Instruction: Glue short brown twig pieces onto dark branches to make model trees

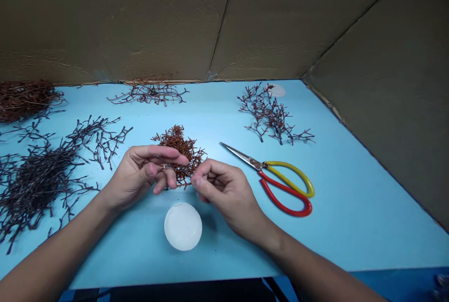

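Observation:
My left hand (150, 166) is held over the near left side of a pile of short reddish-brown twig pieces (178, 140). A thin twig lies between its thumb and fingers. Right of it, my right hand (222, 187) is closed in a pinch at the pile's near right edge; whatever its fingertips grip is too small to make out. Just below both hands stands a small white round cup (183, 227). Scissors with one red and one yellow handle (261, 166) lie with blades parted slightly, to the right of my right hand.
Dark branching twigs (38, 178) cover the left side, with a reddish-brown bundle (26, 98) behind. Thin twigs (150, 92) lie at the back. More branches (271, 115) lie back right, beside a white disc (276, 90). Cardboard walls (157, 21) border the blue table (351, 208).

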`<state>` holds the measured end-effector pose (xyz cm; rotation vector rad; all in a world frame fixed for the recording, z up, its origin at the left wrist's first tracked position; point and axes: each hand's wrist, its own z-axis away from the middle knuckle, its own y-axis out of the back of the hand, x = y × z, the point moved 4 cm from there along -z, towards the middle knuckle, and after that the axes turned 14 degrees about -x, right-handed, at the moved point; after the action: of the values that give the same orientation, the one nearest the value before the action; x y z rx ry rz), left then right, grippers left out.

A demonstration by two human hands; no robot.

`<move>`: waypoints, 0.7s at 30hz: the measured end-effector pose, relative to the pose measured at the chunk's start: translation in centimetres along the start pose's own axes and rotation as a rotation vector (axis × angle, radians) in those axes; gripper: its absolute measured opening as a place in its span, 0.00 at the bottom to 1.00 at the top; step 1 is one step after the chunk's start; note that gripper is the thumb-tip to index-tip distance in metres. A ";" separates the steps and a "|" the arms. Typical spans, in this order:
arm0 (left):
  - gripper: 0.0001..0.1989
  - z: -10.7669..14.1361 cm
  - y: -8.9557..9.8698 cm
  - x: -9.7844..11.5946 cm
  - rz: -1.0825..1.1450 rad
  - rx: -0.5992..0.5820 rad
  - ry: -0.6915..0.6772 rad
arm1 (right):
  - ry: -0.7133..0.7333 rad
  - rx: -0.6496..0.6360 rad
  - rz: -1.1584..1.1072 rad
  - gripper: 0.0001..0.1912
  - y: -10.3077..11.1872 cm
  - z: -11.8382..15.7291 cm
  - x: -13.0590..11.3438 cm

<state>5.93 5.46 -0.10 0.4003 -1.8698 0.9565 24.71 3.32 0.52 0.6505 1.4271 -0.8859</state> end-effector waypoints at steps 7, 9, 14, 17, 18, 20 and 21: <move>0.15 0.4 -0.3 0.7 0.043 -0.059 0.079 | -0.027 -0.046 -0.126 0.20 0.1 0.0 -0.4; 0.16 0.5 -0.3 0.9 0.059 -0.058 0.084 | -0.018 -0.051 -0.135 0.21 0.2 0.0 -0.4; 0.15 0.4 -0.3 1.0 0.060 -0.050 0.075 | -0.004 -0.049 -0.116 0.21 0.2 -0.1 -0.2; 0.12 0.3 -0.3 1.0 0.075 -0.025 0.063 | -0.007 -0.040 -0.104 0.21 0.2 -0.1 -0.2; 0.10 0.3 -0.3 0.9 0.081 -0.013 0.059 | -0.008 -0.037 -0.102 0.21 0.2 -0.1 -0.2; 0.07 0.3 -0.3 0.9 0.088 0.014 0.048 | -0.014 -0.032 -0.097 0.21 0.2 -0.2 -0.3; 0.07 0.3 -0.2 0.9 0.091 0.025 0.045 | -0.017 -0.029 -0.095 0.21 0.2 -0.2 -0.3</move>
<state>5.42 5.17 0.72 0.3082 -1.8498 1.0422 24.82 3.63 0.73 0.5560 1.4628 -0.9411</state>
